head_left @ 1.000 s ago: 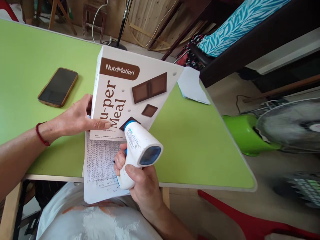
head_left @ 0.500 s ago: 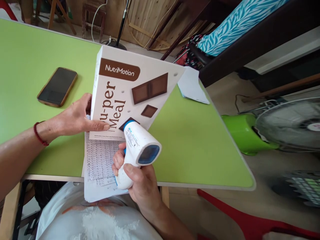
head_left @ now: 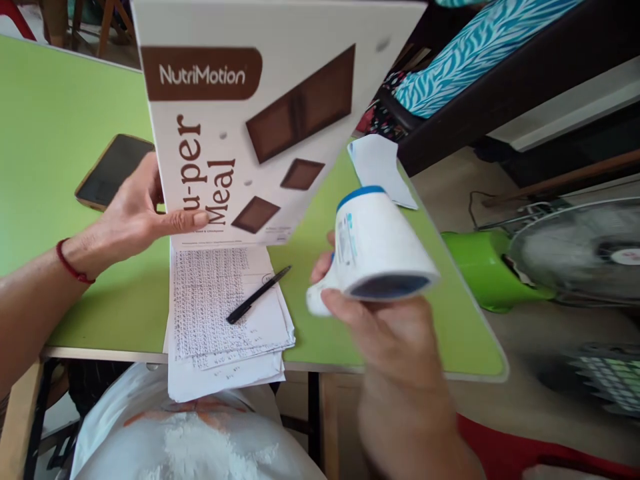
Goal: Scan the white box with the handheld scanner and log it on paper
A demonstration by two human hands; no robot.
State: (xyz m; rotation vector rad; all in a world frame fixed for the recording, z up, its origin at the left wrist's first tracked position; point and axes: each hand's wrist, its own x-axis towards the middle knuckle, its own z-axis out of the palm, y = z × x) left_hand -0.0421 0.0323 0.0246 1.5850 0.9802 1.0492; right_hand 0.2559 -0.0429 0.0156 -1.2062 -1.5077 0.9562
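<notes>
My left hand grips the lower left edge of a white NutriMotion box, thumb across its printed front. The box is held up above the table, and its top runs out of view. To the right, my right hand is wrapped round the handle of a white and blue infrared thermometer, held over the table with its dark screen end toward me. Hand and thermometer are slightly blurred. Below the box lie handwritten sheets of paper with a black pen on top.
A phone lies on the green table, partly behind my left hand. Folded white paper rests near the table's far right edge. Beyond that edge are a green bin and a fan. A red chair stands at lower right.
The box has come up and closer to me. My right hand has moved right with the thermometer, away from the box, turning it. The pen on the papers now shows.
</notes>
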